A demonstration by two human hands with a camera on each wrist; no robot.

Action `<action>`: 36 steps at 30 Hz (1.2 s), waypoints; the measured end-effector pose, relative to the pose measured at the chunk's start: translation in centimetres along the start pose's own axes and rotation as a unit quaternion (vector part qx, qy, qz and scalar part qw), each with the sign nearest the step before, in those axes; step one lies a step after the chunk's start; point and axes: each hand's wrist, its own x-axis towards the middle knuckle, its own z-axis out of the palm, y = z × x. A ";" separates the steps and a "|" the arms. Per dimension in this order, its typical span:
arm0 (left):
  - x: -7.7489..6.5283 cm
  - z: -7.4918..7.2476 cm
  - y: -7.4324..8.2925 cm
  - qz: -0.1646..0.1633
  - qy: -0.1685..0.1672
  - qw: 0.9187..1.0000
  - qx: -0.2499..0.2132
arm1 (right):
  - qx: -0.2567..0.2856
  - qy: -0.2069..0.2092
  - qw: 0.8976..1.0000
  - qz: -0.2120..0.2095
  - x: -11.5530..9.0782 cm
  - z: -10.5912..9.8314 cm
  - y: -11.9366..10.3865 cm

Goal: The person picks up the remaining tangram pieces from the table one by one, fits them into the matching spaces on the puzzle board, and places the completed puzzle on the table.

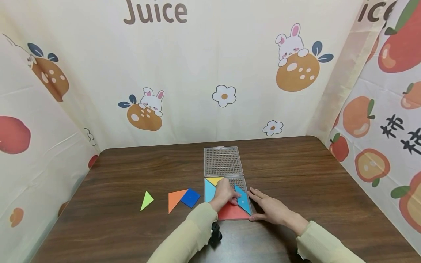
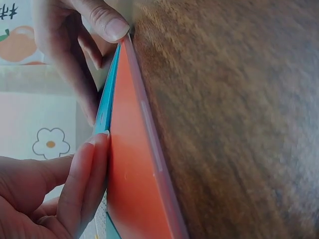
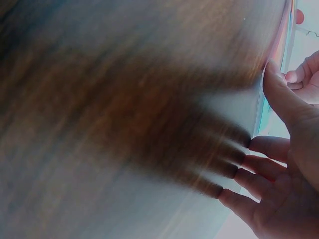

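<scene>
An opened flat case (image 1: 237, 180) lies on the table with tangram pieces in its near half. My left hand (image 1: 223, 193) bends over it, fingertips pinching the left edge of a blue parallelogram (image 1: 242, 200). That piece lies along the case's right side, partly over a large red triangle (image 1: 232, 212), which looks orange in the left wrist view. A light-blue triangle (image 1: 209, 190) and a yellow piece (image 1: 214, 180) sit at the case's left, partly hidden by my left hand. My right hand (image 1: 273, 210) rests beside the case, fingers extended, thumb touching its near right corner.
To the left on the wooden table (image 1: 131, 171) lie a green triangle (image 1: 147, 201), an orange triangle (image 1: 175, 199) and a dark blue square (image 1: 190, 198), the last two touching. The case's gridded lid (image 1: 223, 162) lies flat behind. A printed curtain (image 1: 197, 65) stands at the back.
</scene>
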 end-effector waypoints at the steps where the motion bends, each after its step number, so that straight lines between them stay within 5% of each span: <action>1: 0.0 0.0 0.0 0.001 -0.001 1.000 0.003 | 0.001 0.000 1.000 0.000 0.0 0.0 0.0; 19: 0.0 0.4 0.1 0.041 0.013 0.996 0.078 | -0.006 0.008 1.000 0.000 0.1 0.3 0.0; 26: -0.3 0.0 0.1 0.059 -0.001 0.996 0.070 | -0.008 0.019 1.000 -0.004 -0.2 0.5 -0.1; 36: -0.6 -1.4 0.3 0.117 -0.003 0.990 0.078 | -0.044 0.048 0.995 -0.069 -0.6 0.7 -1.0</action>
